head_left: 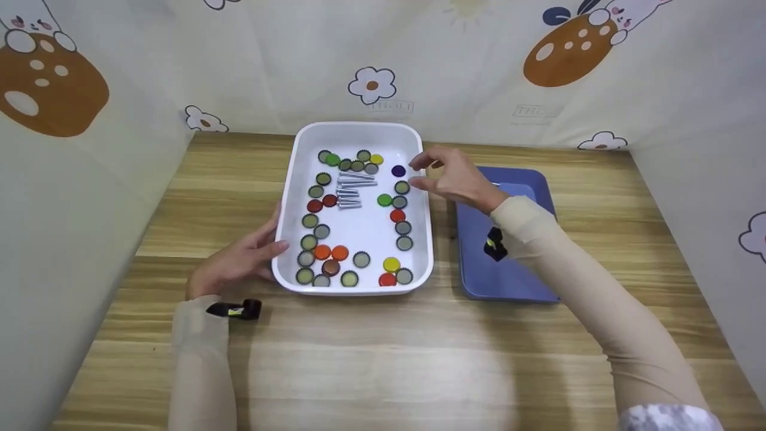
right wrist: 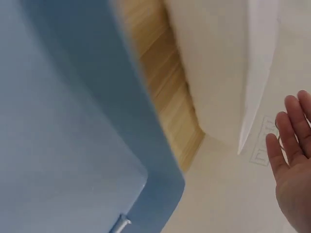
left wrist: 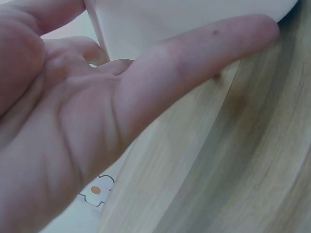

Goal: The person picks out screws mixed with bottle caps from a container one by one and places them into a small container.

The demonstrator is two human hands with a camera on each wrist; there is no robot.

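A white tray (head_left: pixel 353 290) holds bottle caps in several colours, lying along its sides, and a small group of silver screws (head_left: pixel 357 182). At its left wall my left hand (head_left: pixel 248 254) touches the outside, thumb near the rim; one straight digit shows against the wall in the left wrist view. Over the right rim hovers my right hand (head_left: pixel 458 179), thumb and forefinger apart with nothing between them. Nearest to those fingertips are a dark purple bottle cap (head_left: pixel 398 171) and an olive bottle cap (head_left: pixel 402 187).
Right of the white tray a blue tray (head_left: pixel 508 263) stands on the wooden table (head_left: pixel 371 359), partly under the right forearm. A silver metal piece (right wrist: pixel 120 224) lies in it. A patterned cloth wall (head_left: pixel 299 72) closes off the back and sides.
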